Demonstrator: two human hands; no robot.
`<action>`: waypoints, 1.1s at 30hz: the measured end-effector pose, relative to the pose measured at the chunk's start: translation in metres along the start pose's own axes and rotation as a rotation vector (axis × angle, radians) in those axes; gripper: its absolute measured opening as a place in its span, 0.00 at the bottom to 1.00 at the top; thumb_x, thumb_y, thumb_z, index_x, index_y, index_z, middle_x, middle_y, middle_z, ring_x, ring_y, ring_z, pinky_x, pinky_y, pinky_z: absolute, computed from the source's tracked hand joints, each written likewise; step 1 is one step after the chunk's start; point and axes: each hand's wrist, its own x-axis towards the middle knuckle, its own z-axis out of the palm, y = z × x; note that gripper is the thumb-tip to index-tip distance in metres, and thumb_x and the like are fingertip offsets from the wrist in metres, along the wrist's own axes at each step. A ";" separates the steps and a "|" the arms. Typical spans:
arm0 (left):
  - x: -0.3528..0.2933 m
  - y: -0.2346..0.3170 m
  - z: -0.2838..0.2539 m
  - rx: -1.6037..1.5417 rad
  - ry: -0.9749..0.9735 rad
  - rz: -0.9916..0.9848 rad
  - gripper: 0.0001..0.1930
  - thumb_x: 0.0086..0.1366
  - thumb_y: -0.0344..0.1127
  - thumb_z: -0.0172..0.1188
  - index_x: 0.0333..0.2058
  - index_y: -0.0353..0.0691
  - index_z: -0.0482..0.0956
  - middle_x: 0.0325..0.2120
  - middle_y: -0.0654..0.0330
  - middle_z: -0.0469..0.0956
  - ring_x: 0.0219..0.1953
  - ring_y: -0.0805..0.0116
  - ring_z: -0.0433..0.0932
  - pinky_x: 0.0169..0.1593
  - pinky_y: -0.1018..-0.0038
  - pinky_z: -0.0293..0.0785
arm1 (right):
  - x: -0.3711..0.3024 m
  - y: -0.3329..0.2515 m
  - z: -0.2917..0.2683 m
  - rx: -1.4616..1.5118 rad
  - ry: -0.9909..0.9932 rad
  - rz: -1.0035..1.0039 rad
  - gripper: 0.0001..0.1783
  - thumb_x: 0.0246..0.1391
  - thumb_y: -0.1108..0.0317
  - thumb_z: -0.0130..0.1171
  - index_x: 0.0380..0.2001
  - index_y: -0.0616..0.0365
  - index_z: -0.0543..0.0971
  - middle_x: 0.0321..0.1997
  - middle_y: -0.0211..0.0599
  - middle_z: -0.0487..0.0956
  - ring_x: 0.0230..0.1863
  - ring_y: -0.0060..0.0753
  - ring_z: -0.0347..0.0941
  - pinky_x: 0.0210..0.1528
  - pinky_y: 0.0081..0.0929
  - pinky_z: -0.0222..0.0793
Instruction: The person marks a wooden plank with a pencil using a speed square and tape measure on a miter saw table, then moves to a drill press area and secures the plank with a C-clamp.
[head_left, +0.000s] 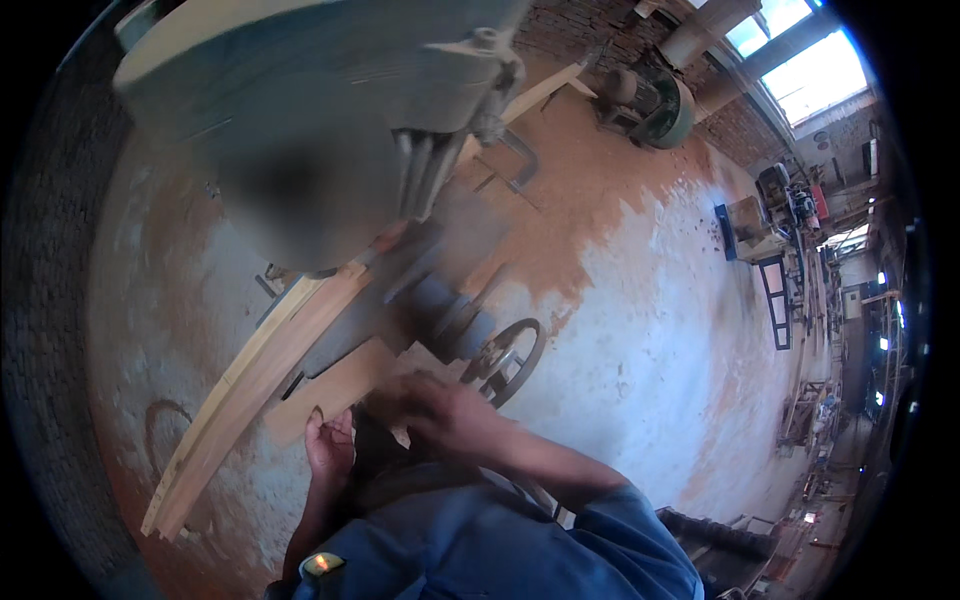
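Note:
My left hand (330,440) grips the near edge of a flat, pale wooden board (345,382), thumb on top. The board lies at a slant in front of my body. At its right end is my right hand (435,405), smeared by motion, so its fingers cannot be made out. A lighter piece of wood with a jagged edge (418,358) shows just beyond that hand. Left of the board runs a long, pale wooden strip (250,385), slanting from the machine down to the lower left.
A large grey-green machine housing (300,130) fills the upper left, close overhead. A spoked handwheel (508,362) stands right of my right hand. Sawdust (560,190) covers the floor beyond. A motor with a green wheel (650,108) sits by the brick wall; a workbench (750,230) stands farther right.

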 end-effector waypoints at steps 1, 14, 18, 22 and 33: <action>0.004 -0.007 0.004 0.002 0.015 0.024 0.18 0.70 0.43 0.57 0.53 0.42 0.72 0.51 0.58 0.79 0.54 0.62 0.78 0.61 0.65 0.74 | -0.010 0.010 -0.014 0.028 0.016 0.054 0.28 0.55 0.62 0.64 0.58 0.59 0.72 0.53 0.48 0.78 0.52 0.52 0.77 0.52 0.42 0.75; 0.018 -0.008 0.005 0.408 0.249 -0.330 0.27 0.64 0.65 0.59 0.35 0.42 0.74 0.31 0.54 0.83 0.37 0.54 0.83 0.45 0.63 0.79 | -0.069 0.124 -0.111 0.280 0.410 0.356 0.20 0.61 0.75 0.57 0.56 0.66 0.72 0.43 0.40 0.83 0.43 0.30 0.80 0.47 0.28 0.75; 0.016 -0.019 0.014 0.474 0.284 -0.333 0.26 0.66 0.65 0.55 0.34 0.44 0.74 0.30 0.55 0.83 0.34 0.56 0.83 0.44 0.60 0.78 | -0.090 0.152 -0.117 0.599 0.501 0.509 0.19 0.65 0.70 0.55 0.56 0.67 0.71 0.40 0.40 0.83 0.39 0.28 0.80 0.43 0.25 0.76; -0.001 -0.038 0.022 0.495 0.215 -0.318 0.21 0.69 0.58 0.55 0.33 0.43 0.74 0.28 0.56 0.81 0.32 0.57 0.82 0.41 0.61 0.79 | -0.101 0.180 -0.137 0.861 0.522 0.620 0.21 0.68 0.62 0.53 0.57 0.67 0.70 0.38 0.47 0.83 0.35 0.34 0.81 0.38 0.29 0.79; -0.038 -0.089 0.187 0.576 0.337 0.223 0.15 0.73 0.46 0.53 0.31 0.42 0.74 0.24 0.59 0.77 0.26 0.64 0.79 0.29 0.71 0.74 | -0.038 0.352 -0.219 1.482 0.333 0.771 0.23 0.72 0.50 0.42 0.50 0.61 0.69 0.38 0.44 0.80 0.37 0.42 0.77 0.39 0.38 0.72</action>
